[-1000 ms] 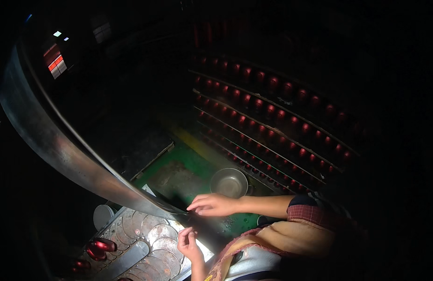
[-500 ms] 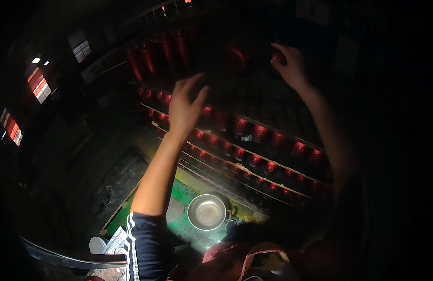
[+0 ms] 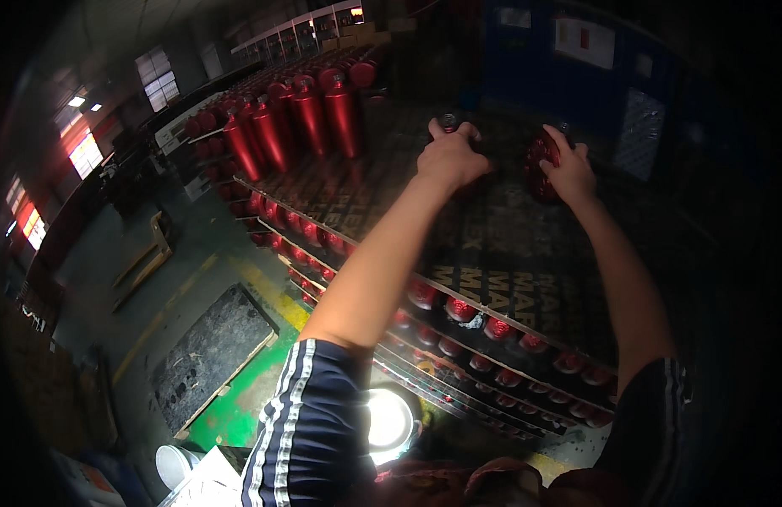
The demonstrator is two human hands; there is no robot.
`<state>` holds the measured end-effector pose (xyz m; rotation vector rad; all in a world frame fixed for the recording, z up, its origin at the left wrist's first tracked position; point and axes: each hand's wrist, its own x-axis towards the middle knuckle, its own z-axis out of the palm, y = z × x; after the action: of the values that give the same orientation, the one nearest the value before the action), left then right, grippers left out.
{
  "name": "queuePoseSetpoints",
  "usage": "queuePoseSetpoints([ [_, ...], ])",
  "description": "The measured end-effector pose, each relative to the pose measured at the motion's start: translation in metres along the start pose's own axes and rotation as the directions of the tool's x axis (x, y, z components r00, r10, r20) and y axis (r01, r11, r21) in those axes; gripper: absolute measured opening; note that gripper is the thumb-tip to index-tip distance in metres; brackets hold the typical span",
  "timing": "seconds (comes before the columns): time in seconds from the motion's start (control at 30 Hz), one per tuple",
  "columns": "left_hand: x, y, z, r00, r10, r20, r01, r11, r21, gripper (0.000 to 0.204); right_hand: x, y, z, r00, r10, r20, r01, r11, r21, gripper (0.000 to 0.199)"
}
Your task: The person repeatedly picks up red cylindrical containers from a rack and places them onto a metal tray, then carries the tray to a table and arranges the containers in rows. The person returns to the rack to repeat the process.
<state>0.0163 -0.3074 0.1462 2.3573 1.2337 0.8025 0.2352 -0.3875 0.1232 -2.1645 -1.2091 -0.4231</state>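
Right hand (image 3: 570, 173): grip curved part-way round red bottle (image 3: 539, 169), seemingly for steadiness, bottle near-upright at printed board (image 3: 509, 228). Left hand (image 3: 453, 160): fingers bent round capped bottle (image 3: 448, 121); closure hidden, cannot tell.

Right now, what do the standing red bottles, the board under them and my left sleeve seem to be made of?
Bottles: probably metal with a red metallic coating, as bright streaks run down the smooth sides; coated glass is possible.
Board: perhaps plywood with a dark, smooth film, judging by its flat, printed face.
Sleeve: fabric with a matt finish; it folds softly.
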Motion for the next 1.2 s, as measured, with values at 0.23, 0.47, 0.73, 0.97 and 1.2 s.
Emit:
queuePoseSetpoints([
  [0.23, -0.022, -0.045, 0.016, 0.917, 0.014, -0.398, -0.139, 0.947, -0.289, 0.050, -0.017, 0.029, 0.005, 0.967, -0.202, -0.155, 0.240, 0.928, 0.286, 0.065],
  [0.47, -0.189, -0.113, -0.010, 0.888, -0.087, -0.452, -0.399, 0.344, -0.850, 0.066, -0.109, 0.012, -0.081, 0.990, -0.090, 0.107, -0.085, 0.217, 0.972, 0.050],
  [0.73, -0.398, -0.216, 0.062, 0.861, -0.423, 0.281, -0.198, -0.789, -0.582, 0.054, -0.292, -0.059, -0.055, 0.527, -0.619, 0.583, -0.839, -0.486, 0.243, 0.044],
  [0.97, -0.484, -0.339, 0.163, 0.866, -0.260, 0.427, -0.163, -0.955, -0.249, 0.072, -0.423, -0.114, 0.145, 0.083, -0.779, 0.622, -0.691, -0.495, -0.527, 0.068],
  [1.2, -0.491, -0.371, 0.175, 0.943, -0.105, 0.317, -0.083, -0.993, -0.084, 0.076, -0.474, -0.119, 0.245, 0.138, -0.832, 0.538, -0.524, -0.522, -0.673, 0.063],
])
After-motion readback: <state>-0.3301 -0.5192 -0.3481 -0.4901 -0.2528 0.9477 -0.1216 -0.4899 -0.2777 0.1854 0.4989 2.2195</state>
